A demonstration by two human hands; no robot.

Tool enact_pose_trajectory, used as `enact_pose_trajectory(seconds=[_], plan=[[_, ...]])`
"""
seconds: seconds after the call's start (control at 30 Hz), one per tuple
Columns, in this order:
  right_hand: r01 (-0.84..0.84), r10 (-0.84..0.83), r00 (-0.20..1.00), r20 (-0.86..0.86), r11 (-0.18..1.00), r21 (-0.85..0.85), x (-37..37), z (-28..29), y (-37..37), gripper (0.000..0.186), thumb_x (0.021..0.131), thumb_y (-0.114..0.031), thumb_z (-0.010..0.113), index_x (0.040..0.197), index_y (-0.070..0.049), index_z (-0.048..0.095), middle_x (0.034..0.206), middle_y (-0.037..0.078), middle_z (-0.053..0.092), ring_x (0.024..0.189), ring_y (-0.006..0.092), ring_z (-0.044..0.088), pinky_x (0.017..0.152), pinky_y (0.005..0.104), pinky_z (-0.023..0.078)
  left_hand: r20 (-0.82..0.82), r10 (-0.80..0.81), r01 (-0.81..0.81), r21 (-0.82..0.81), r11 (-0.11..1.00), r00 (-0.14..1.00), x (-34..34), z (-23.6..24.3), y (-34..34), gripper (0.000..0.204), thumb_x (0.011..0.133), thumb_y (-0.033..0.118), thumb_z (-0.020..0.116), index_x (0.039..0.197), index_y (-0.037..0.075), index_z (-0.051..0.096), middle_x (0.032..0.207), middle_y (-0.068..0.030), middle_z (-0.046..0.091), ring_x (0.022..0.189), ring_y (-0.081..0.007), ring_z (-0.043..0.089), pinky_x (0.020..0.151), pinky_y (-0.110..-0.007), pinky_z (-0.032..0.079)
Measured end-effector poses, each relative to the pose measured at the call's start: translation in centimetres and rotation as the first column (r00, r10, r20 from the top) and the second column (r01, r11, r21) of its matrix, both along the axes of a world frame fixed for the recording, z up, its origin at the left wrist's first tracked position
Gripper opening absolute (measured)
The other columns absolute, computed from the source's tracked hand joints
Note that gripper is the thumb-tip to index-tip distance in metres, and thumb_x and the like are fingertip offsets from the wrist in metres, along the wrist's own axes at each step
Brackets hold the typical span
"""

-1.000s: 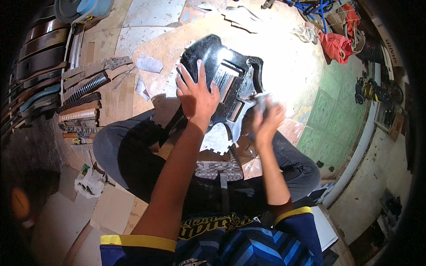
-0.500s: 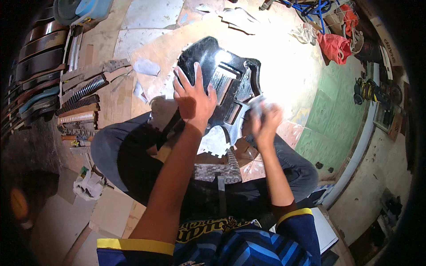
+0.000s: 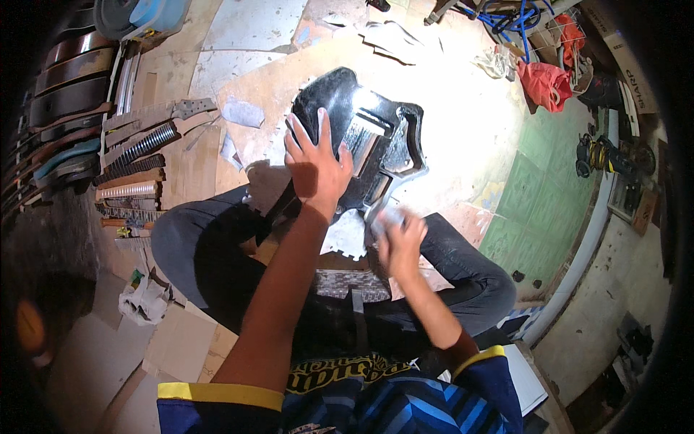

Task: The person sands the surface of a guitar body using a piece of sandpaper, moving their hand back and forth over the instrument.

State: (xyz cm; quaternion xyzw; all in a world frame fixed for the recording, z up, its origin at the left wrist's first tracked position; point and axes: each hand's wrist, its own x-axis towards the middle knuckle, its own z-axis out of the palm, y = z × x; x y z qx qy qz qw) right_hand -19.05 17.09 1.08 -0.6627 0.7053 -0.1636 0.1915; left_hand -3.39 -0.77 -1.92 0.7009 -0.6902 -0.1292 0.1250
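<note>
A glossy black electric guitar body [image 3: 329, 94], with routed openings in its middle and right side, lies in front of my crossed legs. Flat on its left half rests my left hand [image 3: 318, 170], fingers spread and nothing held. At the near right edge of the body, my right hand [image 3: 405, 242] is closed around a greyish-white piece of sandpaper [image 3: 387, 219] that touches the rim by the lower end. That hand and the sandpaper are smeared by motion. A pale mat with a toothed edge [image 3: 345, 237] shows under the near end of the body.
Several guitar necks [image 3: 144, 148] lie in a row at the left, beside a stack of guitar bodies [image 3: 69, 101]. Grey paper scraps [image 3: 243, 113] are on the floor beyond my left hand. A red bag [image 3: 543, 85] and a corded tool [image 3: 603, 153] sit at the right.
My right hand has slid the sandpaper toward me and to the left along the body's right edge. The guitar body has shifted slightly; my left hand stays on it.
</note>
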Motion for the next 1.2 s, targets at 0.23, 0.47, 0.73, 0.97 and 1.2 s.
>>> enact_pose_trajectory(seconds=[0.23,0.47,0.73,0.97,1.2], plan=[[0.170,-0.168,0.985,0.027,0.979,-0.115,-1.2,0.1,-7.2,0.043,0.086,-0.015,0.078,0.127,-0.019,0.070,0.128,0.025,0.058,0.118,0.0436,0.053,0.098,0.0567,0.040,-0.005,-0.018,0.018,0.027,0.999,1.000,0.4,0.6,-0.1,0.076,0.095,0.035,0.063,0.164,0.019,0.034,0.162,-0.0370,0.024,0.142,-0.0527,0.037,0.112,-0.059,0.039],[-0.127,0.129,0.991,-0.046,0.991,0.040,-0.5,1.0,-1.5,0.048,0.082,-0.013,0.079,0.128,-0.024,0.070,0.126,0.022,0.058,0.117,0.0412,0.054,0.097,0.0534,0.041,0.041,0.006,-0.007,0.031,0.999,0.999,0.6,0.4,0.3,0.073,0.094,0.038,0.062,0.162,0.020,0.039,0.164,-0.0333,0.024,0.143,-0.0506,0.036,0.111,-0.059,0.039],[-0.281,0.269,0.957,0.108,0.952,0.119,0.6,2.6,3.7,0.050,0.082,-0.017,0.081,0.129,-0.023,0.068,0.130,0.019,0.058,0.116,0.0384,0.054,0.100,0.0518,0.040,-0.016,-0.044,0.044,-0.004,0.999,0.999,0.5,0.4,0.3,0.073,0.097,0.037,0.060,0.162,0.013,0.036,0.162,-0.0378,0.025,0.148,-0.0537,0.030,0.118,-0.061,0.030],[0.160,-0.134,0.923,0.361,0.986,-0.043,-3.4,3.5,2.5,0.052,0.080,-0.012,0.083,0.130,-0.007,0.066,0.124,0.018,0.059,0.117,0.0349,0.056,0.102,0.0455,0.044,0.001,-0.715,0.714,0.032,0.699,0.699,-1.7,1.1,0.4,0.065,0.103,0.048,0.051,0.156,0.011,0.046,0.167,-0.0139,0.035,0.157,-0.0338,0.025,0.126,-0.057,0.019],[0.655,-0.488,0.559,0.670,0.755,0.004,-6.9,-0.3,3.7,0.050,0.087,-0.007,0.079,0.132,0.003,0.060,0.129,0.016,0.061,0.119,0.0250,0.060,0.105,0.0381,0.047,0.105,-0.900,0.885,0.168,0.435,0.423,-5.1,2.4,7.6,0.063,0.102,0.043,0.054,0.151,0.003,0.050,0.163,-0.0148,0.041,0.155,-0.0309,0.029,0.127,-0.056,0.018]])
